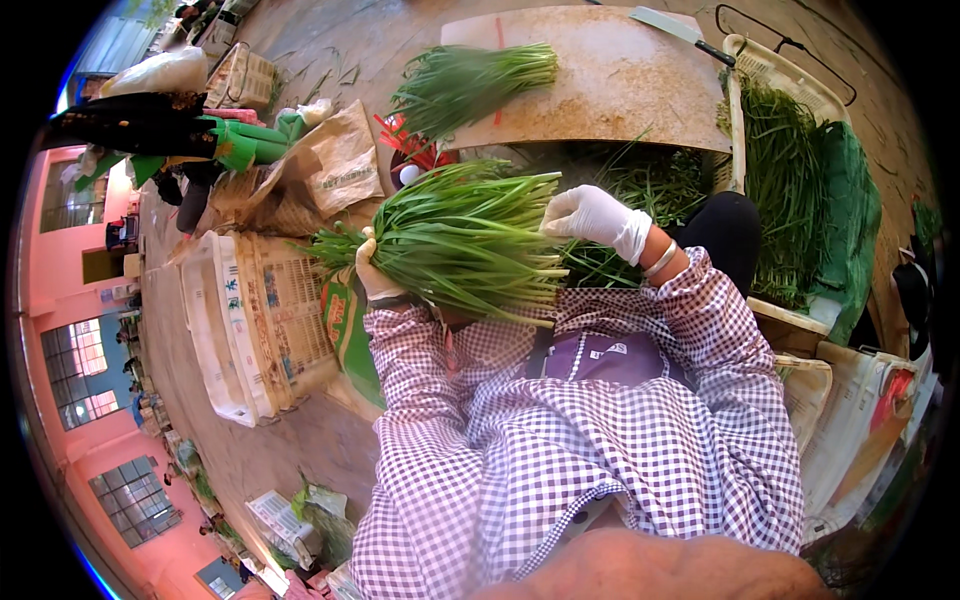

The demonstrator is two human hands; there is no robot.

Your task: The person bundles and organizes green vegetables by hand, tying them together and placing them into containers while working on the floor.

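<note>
A thick bunch of garlic chives lies sideways across my lap, leaf tips to the left and pale stem ends to the right. My left hand, in a white glove, is closed around its leafy part. At the stem ends is my right hand, also gloved, its fingers curled in a pinch against the upper stems. Whatever sits between those fingertips is too small to make out. Beyond the bunch, a second bunch of chives rests on a pale, stained board.
A knife lies at the board's far right corner. Loose greens fill a crate on the right, and more lie under the board. Red ties stand left of the board. Stacked crates and a sack occupy the left floor.
</note>
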